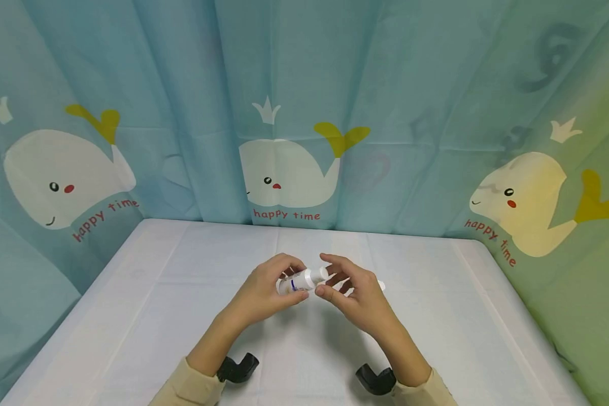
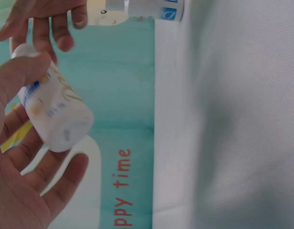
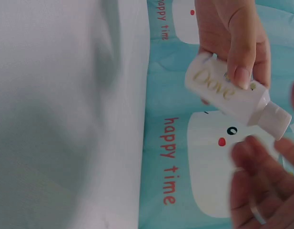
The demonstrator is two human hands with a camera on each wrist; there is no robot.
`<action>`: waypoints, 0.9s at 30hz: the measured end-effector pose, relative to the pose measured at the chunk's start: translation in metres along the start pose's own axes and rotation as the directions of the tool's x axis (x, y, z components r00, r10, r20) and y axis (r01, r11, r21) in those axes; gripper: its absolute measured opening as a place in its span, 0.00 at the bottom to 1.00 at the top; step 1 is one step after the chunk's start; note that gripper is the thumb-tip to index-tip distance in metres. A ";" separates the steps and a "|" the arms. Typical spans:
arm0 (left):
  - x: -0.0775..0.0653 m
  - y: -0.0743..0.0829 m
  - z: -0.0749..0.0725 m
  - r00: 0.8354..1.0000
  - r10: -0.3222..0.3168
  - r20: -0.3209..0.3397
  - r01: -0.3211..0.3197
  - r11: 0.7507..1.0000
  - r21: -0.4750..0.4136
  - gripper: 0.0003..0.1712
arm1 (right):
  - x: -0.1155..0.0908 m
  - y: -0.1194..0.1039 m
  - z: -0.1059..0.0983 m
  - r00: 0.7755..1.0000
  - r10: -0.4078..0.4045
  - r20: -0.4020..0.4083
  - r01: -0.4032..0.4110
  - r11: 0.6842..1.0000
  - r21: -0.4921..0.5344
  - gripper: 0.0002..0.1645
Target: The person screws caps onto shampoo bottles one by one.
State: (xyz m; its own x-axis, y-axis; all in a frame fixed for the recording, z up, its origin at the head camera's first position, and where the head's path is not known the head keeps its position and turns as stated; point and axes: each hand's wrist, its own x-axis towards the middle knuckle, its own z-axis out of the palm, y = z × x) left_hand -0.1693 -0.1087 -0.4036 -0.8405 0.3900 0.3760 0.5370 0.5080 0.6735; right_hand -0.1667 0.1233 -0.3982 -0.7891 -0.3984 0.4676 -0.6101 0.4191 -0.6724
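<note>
My left hand [image 1: 263, 288] holds a small white Dove bottle [image 1: 300, 281] above the table, tilted with its white cap towards the right. In the right wrist view the gold Dove lettering on the bottle [image 3: 222, 88] shows, and the left thumb lies across it. My right hand [image 1: 359, 296] hovers beside the cap, its fingers spread and slightly bent with nothing gripped. A second white bottle [image 2: 154, 6] with a blue label patch stands on the table, seen at the top of the left wrist view. In the head view my right hand hides most of it.
The table [image 1: 193, 265] is covered with a white cloth. Behind it and at both sides hangs a blue-green curtain [image 1: 294, 67] printed with whales. Black wrist mounts [image 1: 239, 368] sit at both wrists.
</note>
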 end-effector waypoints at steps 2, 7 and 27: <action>0.001 -0.003 0.002 1.000 -0.021 -0.013 0.021 0.999 -0.028 0.21 | -0.001 0.004 0.002 0.997 0.055 0.058 -0.055 0.998 0.008 0.33; 0.001 -0.014 0.013 0.992 -0.123 0.040 0.128 0.977 -0.169 0.21 | -0.005 0.015 0.010 0.970 0.150 0.189 -0.150 0.989 -0.014 0.30; -0.004 -0.038 0.014 0.949 -0.229 0.216 0.277 0.934 -0.225 0.30 | -0.006 0.021 0.013 0.945 0.199 0.260 -0.178 0.979 -0.101 0.34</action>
